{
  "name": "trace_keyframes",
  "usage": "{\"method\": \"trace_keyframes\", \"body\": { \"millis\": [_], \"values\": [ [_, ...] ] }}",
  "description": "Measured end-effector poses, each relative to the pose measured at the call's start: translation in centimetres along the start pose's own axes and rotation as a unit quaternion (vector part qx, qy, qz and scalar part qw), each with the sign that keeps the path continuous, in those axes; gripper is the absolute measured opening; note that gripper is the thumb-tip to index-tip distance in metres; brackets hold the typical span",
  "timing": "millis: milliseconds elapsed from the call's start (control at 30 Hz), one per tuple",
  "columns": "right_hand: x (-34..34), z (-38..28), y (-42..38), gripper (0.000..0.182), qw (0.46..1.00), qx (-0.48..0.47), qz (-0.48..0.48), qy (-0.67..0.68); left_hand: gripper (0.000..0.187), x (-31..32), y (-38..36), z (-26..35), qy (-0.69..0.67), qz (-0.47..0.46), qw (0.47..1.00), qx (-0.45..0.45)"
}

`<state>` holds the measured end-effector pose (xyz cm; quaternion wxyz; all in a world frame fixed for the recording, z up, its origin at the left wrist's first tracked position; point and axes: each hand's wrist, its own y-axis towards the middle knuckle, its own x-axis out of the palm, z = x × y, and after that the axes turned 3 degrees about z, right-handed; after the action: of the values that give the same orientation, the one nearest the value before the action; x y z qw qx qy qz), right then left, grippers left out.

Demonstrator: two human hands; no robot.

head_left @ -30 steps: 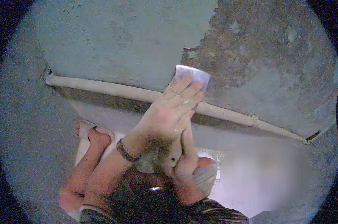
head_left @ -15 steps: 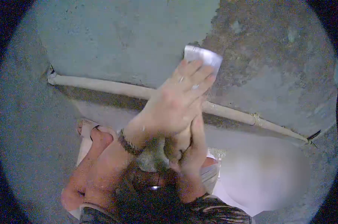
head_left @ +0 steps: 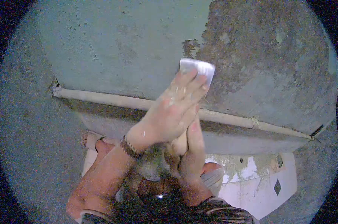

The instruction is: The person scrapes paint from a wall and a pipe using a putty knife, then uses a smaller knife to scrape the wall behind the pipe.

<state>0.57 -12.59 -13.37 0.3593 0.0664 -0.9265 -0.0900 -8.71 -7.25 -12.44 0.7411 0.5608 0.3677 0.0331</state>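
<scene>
A scraper with a wide, shiny metal blade [head_left: 200, 68] rests against the painted wall [head_left: 120, 44]. The fingers of my left hand [head_left: 167, 112], stretched out and close together, lie flat over the blade; white specks dot its back, and a braided bracelet [head_left: 128, 147] circles the wrist. Beneath it my right hand [head_left: 193, 145] is closed round what appears to be the handle, mostly hidden by both hands. Just above the blade, a rough dark patch [head_left: 191, 46] shows in the green paint. Left of my arms, part of my sandalled foot [head_left: 90, 141] is visible.
A pale pipe [head_left: 105, 98] runs across the wall behind my hands. To the right, the paint has come off a large brownish area [head_left: 243, 52]. A stained white panel with black diamonds [head_left: 258, 190] lies at the lower right.
The blade has moved down, uncovering the dark patch above it. My view has shifted slightly. A large blurred white shape at the lower right is gone, and the diamond panel shows there.
</scene>
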Motion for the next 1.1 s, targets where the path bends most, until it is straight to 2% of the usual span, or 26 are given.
{"method": "trace_keyframes", "body": {
  "millis": [33, 100, 200, 267, 333, 400, 433, 467, 533, 600, 700, 833, 867, 900, 1033, 1067, 1100],
  "values": [
    [0.0, -0.2, -0.1, 0.048, 1.0, 0.008, 0.0, 0.012, 0.042, -0.2, 1.0, -0.2, -0.003, -0.001, 1.0, -0.005],
    [-0.1, -0.8, -0.6, 0.049, 0.999, 0.029, 0.014, 0.016, 0.043, -1.2, 3.6, -0.6, 0.047, 0.052, 0.997, 0.041],
    [0.2, -1.9, -0.5, 0.053, 0.999, 0.011, -0.002, -0.046, 0.044, -1.5, 4.0, 0.1, 0.073, 0.035, 0.996, 0.032],
    [-1.5, -0.2, -0.9, 0.053, 0.994, -0.005, 0.04, -0.1, 0.043, 0.0, 1.5, 0.4, 0.06, 0.028, 0.997, 0.031],
    [-1.8, 0.3, -1.1, 0.052, 0.999, 0.008, 0.012, -0.044, 0.041, 0.1, 1.3, 0.2, 0.052, 0.021, 0.998, 0.026],
    [-1.6, 1.0, -0.5, 0.051, 0.997, -0.029, 0.065, -0.023, 0.042, 0.6, 1.2, 0.1, 0.049, 0.03, 0.998, 0.027],
    [-0.8, -1.0, -0.6, 0.05, 0.999, 0.009, 0.022, -0.029, 0.041, 0.1, 2.5, 0.3, 0.06, 0.049, 0.996, 0.04],
    [-0.9, -1.4, -0.3, 0.05, 0.999, 0.017, 0.03, -0.032, 0.041, -0.2, 3.3, 0.4, 0.055, 0.044, 0.997, 0.03],
    [-1.0, -2.1, 0.1, 0.048, 0.997, -0.019, -0.006, -0.079, 0.043, -0.6, 4.7, 0.4, 0.076, 0.045, 0.995, 0.051],
    [-1.6, -1.7, -0.2, 0.046, 0.996, -0.034, 0.006, -0.08, 0.045, 0.0, 3.7, 1.0, 0.094, 0.035, 0.994, 0.051],
    [-4.7, 0.6, -2.0, 0.047, 0.992, 0.024, 0.057, -0.111, 0.045, 1.9, 0.3, 1.7, 0.087, -0.025, 0.996, 0.004],
    [-5.1, 1.0, -0.1, 0.056, 0.995, -0.016, 0.044, -0.086, 0.045, 1.4, 1.6, 1.0, 0.066, 0.009, 0.998, 0.008],
    [-6.1, 1.3, 2.5, 0.056, 0.969, 0.019, -0.208, 0.135, 0.045, 0.3, 3.6, 0.6, 0.081, 0.025, 0.996, 0.023],
    [-6.2, 1.1, 3.6, 0.056, 0.831, 0.047, -0.435, 0.343, 0.045, -0.4, 4.9, 0.6, 0.096, 0.039, 0.994, 0.038],
    [-4.4, 0.2, 2.2, 0.052, 0.845, 0.04, -0.397, 0.357, 0.043, -1.4, 5.5, 1.0, 0.106, 0.025, 0.993, 0.043],
    [-4.3, 0.5, 0.4, 0.05, 0.975, -0.042, -0.216, -0.013, 0.042, -0.6, 3.9, 1.0, 0.098, 0.024, 0.994, 0.038],
    [-4.1, 0.7, -0.8, 0.049, 0.918, -0.121, 0.011, -0.377, 0.04, 0.2, 2.4, 0.9, 0.089, 0.023, 0.995, 0.034]
  ]
}}
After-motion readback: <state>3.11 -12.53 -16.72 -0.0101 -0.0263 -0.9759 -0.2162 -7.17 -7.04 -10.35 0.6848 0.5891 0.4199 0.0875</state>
